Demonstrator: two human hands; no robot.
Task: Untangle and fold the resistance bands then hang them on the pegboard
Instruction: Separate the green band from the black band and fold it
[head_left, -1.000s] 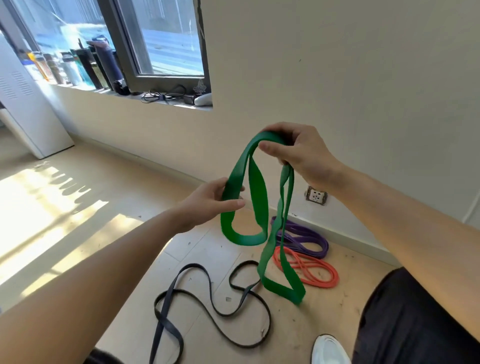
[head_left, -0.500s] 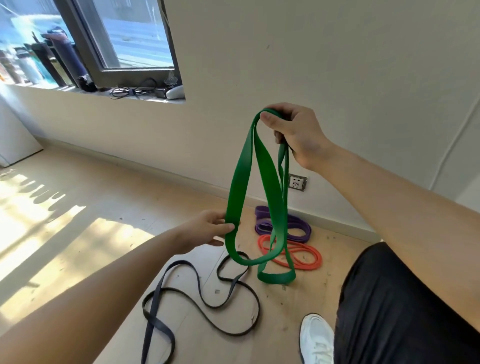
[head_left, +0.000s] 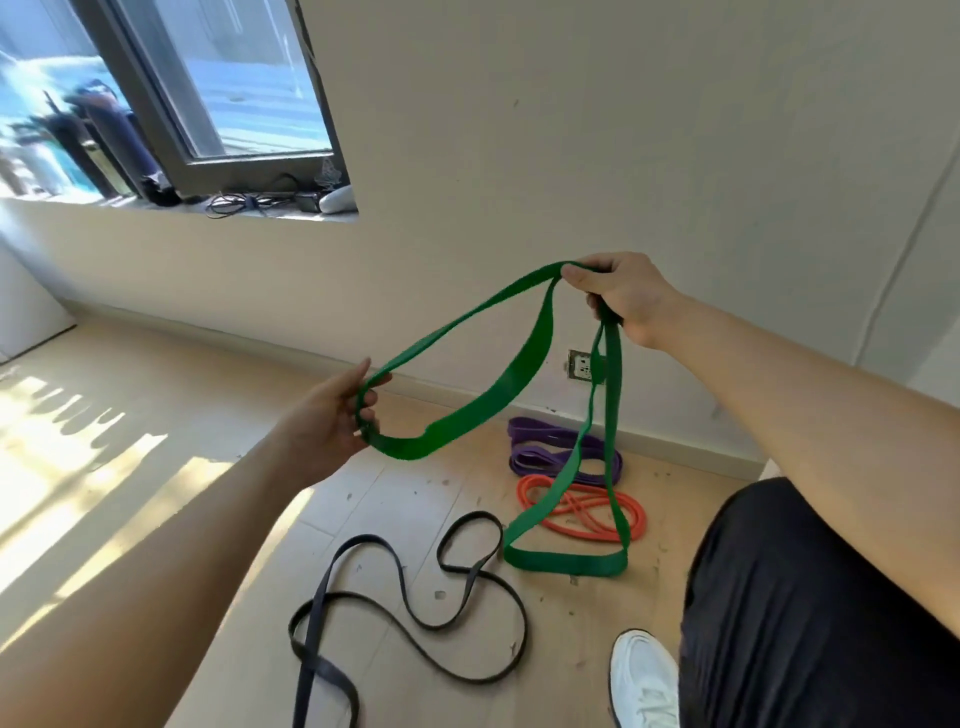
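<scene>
Bare room: pale wood floor (head_left: 156, 374) with sun patches on the left, cream wall (head_left: 623, 130), and a window (head_left: 249, 78) at upper left with a cluttered sill (head_left: 234, 205). A wall socket (head_left: 584, 366) sits low on the wall. No pegboard in view.

The green band (head_left: 522, 364) is held up in the air between both hands, which are well apart. The right hand (head_left: 623, 296) is the higher one and grips the bunched top of the band. The left hand (head_left: 327, 426) is lower with its fingers hooked through one loop, pulling it out sideways. That is probably to open the loop and see where the band crosses itself. The second loop hangs straight down from the right hand, its bottom fold near the floor.

The black band (head_left: 327, 670) lies in loose curves on the floor. The purple band (head_left: 550, 452) and orange band (head_left: 638, 522) lie coiled by the wall, behind the hanging green loop. These three are not hung yet.

The bunch inside the right fist is hidden, so I can't tell if a twist remains there. The left fingertips are partly covered by the band. The bottles on the sill are blurred. The black band is cut off at the bottom edge. A white shoe (head_left: 644, 680) and a dark trouser leg are partly in frame.
</scene>
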